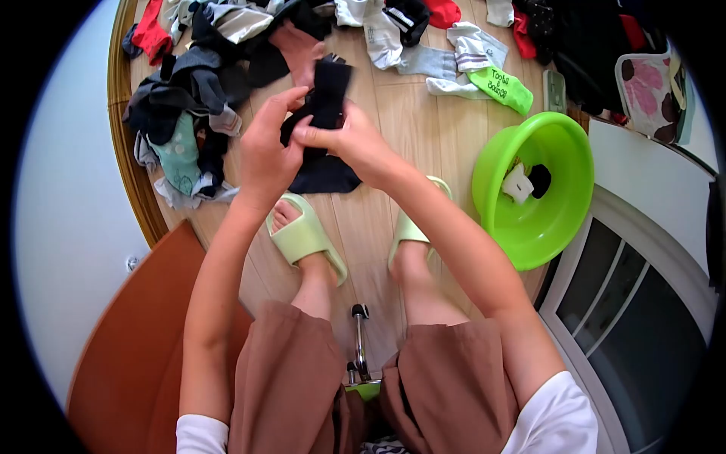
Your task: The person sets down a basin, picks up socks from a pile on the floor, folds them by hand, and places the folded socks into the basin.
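A black sock (330, 92) is held up in front of me between both hands. My left hand (271, 144) grips its left side, with the fingers curled in toward the fabric. From the other side my right hand (355, 147) pinches it, the thumb lying across the front; the fingers behind are partly hidden. Below my hands a dark sock (327, 175) lies on the floor, near my pale green slippers (302, 234). A pinkish-brown sock (296, 47) rests just beyond the held one.
Piled socks (185, 91) cover the floor at the left. More lie along the back, including a bright green sock (503, 87) with lettering. At right stands a green basin (495, 204) containing a white item (517, 185) and a black item (540, 180). An orange-brown panel (144, 340) is at lower left.
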`<control>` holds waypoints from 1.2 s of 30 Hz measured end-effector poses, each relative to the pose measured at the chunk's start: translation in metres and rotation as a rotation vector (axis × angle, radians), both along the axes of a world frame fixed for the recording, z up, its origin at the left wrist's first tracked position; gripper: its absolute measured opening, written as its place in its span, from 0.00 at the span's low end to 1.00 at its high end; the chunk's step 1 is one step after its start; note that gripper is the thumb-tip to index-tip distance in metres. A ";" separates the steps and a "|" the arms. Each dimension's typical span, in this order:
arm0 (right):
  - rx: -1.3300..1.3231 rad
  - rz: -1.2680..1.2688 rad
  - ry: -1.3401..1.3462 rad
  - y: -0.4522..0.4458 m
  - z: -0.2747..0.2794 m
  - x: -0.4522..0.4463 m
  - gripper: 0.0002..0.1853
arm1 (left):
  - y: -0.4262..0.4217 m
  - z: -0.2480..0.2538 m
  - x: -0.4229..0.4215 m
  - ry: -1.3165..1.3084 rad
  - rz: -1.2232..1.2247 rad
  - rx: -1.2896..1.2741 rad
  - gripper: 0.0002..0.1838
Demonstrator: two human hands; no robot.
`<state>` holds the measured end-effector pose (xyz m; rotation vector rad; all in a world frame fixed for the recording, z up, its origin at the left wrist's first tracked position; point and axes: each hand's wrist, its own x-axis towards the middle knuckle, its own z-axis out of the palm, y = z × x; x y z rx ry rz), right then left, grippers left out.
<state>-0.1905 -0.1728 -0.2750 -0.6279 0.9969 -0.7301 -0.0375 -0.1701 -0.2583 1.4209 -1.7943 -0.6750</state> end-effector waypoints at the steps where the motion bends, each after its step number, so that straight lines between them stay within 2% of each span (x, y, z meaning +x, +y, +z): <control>1: 0.044 -0.009 0.054 0.000 -0.004 0.001 0.22 | 0.006 -0.003 0.001 0.001 0.063 0.027 0.15; 2: 0.195 -0.088 -0.018 0.000 -0.015 0.001 0.13 | 0.011 -0.008 0.003 0.002 0.125 0.055 0.15; 3: 0.256 -0.201 -0.152 0.002 -0.013 0.002 0.09 | 0.016 -0.015 0.005 0.005 0.185 0.083 0.15; 4: 0.264 -0.205 -0.203 0.003 -0.013 -0.001 0.09 | 0.018 -0.021 0.011 0.121 0.208 0.174 0.14; 5: 0.271 -0.206 -0.254 0.003 -0.013 -0.005 0.08 | 0.022 -0.027 0.015 0.400 0.237 0.401 0.14; 7: 0.242 -0.157 -0.261 0.009 -0.013 -0.012 0.11 | 0.027 -0.018 0.021 0.910 0.297 0.857 0.15; 8: 0.233 -0.133 -0.249 0.011 -0.014 -0.016 0.11 | 0.028 -0.013 0.025 1.008 0.252 0.984 0.17; 11: 0.253 -0.118 -0.164 0.017 -0.017 -0.021 0.15 | 0.043 -0.010 0.026 1.070 0.193 1.110 0.18; 13: 0.349 -0.127 -0.048 0.023 -0.020 -0.025 0.20 | 0.056 -0.009 0.024 0.843 0.108 1.008 0.16; 14: 0.403 0.013 0.020 0.027 -0.025 -0.031 0.32 | 0.063 -0.008 0.021 0.721 0.061 0.931 0.16; 16: 0.648 0.134 -0.182 0.038 -0.020 -0.043 0.36 | 0.074 -0.015 0.018 0.384 -0.062 0.746 0.15; 17: 0.768 0.196 -0.283 0.044 -0.017 -0.049 0.39 | 0.081 -0.026 0.017 0.145 -0.221 0.409 0.18; 18: 0.766 0.241 -0.439 0.053 -0.015 -0.054 0.41 | 0.087 -0.023 0.012 0.045 -0.321 0.364 0.21; 21: 0.738 0.151 -0.268 0.078 -0.029 -0.064 0.34 | 0.110 -0.014 -0.002 -0.249 -0.540 0.381 0.26; 22: 0.667 0.133 -0.151 0.084 -0.028 -0.065 0.24 | 0.116 -0.021 -0.005 -0.324 -0.597 0.333 0.27; 23: 0.656 0.124 -0.097 0.092 -0.042 -0.071 0.18 | 0.122 -0.028 -0.006 -0.356 -0.614 0.292 0.27; 25: 0.656 0.103 -0.008 0.101 -0.046 -0.077 0.16 | 0.130 -0.039 -0.005 -0.419 -0.647 0.211 0.28; 31: 0.483 -0.129 -0.128 0.106 -0.050 -0.080 0.21 | 0.118 -0.058 0.023 -0.545 -0.329 0.023 0.13; 32: 0.476 -0.129 -0.121 0.106 -0.052 -0.081 0.24 | 0.118 -0.061 0.030 -0.536 -0.260 0.041 0.14; 34: 0.460 -0.139 -0.113 0.106 -0.051 -0.082 0.25 | 0.113 -0.058 0.041 -0.517 -0.121 0.077 0.16; 36: 0.441 -0.151 -0.110 0.107 -0.052 -0.081 0.24 | 0.113 -0.062 0.047 -0.214 -0.002 0.268 0.20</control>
